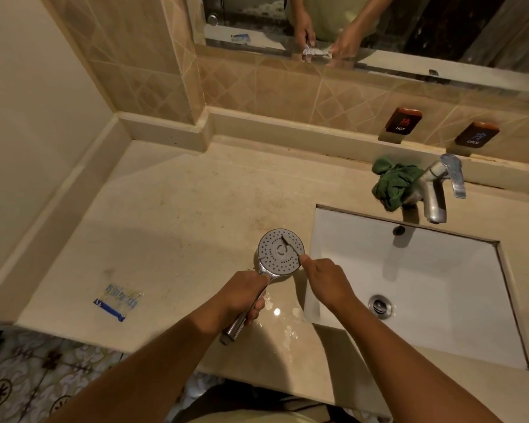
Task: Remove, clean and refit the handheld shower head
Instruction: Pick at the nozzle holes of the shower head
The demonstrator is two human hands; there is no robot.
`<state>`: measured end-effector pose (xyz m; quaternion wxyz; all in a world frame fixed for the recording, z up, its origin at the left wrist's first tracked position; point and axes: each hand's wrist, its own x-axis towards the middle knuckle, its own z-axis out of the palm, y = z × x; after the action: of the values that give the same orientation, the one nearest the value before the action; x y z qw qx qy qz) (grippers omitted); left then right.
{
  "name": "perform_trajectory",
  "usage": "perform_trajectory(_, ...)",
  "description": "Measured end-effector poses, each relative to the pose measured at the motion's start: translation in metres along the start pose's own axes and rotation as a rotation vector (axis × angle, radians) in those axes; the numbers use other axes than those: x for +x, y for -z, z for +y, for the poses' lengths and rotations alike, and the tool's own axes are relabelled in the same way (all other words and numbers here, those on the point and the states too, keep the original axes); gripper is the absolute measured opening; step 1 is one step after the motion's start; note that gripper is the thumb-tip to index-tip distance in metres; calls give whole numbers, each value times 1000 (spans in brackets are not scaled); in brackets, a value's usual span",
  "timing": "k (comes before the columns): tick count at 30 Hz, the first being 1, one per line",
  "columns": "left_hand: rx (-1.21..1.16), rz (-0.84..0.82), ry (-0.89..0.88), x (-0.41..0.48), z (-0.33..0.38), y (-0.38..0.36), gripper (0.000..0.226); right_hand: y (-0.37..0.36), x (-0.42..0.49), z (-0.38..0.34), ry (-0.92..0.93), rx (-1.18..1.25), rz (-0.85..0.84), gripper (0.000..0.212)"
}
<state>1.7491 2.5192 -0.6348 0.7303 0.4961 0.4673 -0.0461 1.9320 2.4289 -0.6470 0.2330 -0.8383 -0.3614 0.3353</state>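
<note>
Left hand (242,296) clenches shower head (281,252) handle, mid-handle hidden; nozzle face up, axis running away. Right hand (326,280) pinches small brush (288,243), barely discernible.

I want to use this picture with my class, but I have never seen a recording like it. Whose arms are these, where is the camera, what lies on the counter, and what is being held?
There is no machine here. A person wears one wide-angle camera on the head, looking down, so both bare arms reach in from below.

The left hand grips the handle of a round chrome handheld shower head, face up. The right hand pinches a small thin brush lying across the grey nozzle face, seemingly scrubbing it.

On the beige stone counter lie a blue-and-white plastic packet and a crumpled green cloth beside the chrome tap. The white rectangular basin sits on the right. The mirror above reflects the hands.
</note>
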Motion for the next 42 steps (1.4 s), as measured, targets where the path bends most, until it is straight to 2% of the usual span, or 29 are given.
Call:
perform_trajectory(5, 9, 19, 10, -6, -9, 10, 34, -1, 16, -10, -23, -54, -7, 55)
perform_trajectory(8, -38, 85, -20, -11, -12, 14, 32, -8, 19, -16, -26, -108, 22, 53)
perform_trajectory(11, -100, 147, -12, -15, -13, 21, 31, -18, 20, -22, 31, -239, 24, 38)
perform_trajectory(15, -116, 214, 44, -18, -18, 38, 32, -30, 18, -31, 83, -219, 98, 39)
perform_trajectory(19, -143, 250, 125, -20, -23, 47, 32, -37, 22, -36, 127, -112, 207, 19)
perform_trajectory(23, -193, 241, 144, -23, -30, 54, 32, -46, 30, -42, 143, -128, 268, 17)
perform_trajectory(29, -205, 237, 61, -22, -37, 65, 33, -58, 44, -52, 165, -257, 286, 10)
perform_trajectory(42, -234, 219, 24, -17, -47, 79, 35, -77, 54, -47, 196, -266, 323, 6)
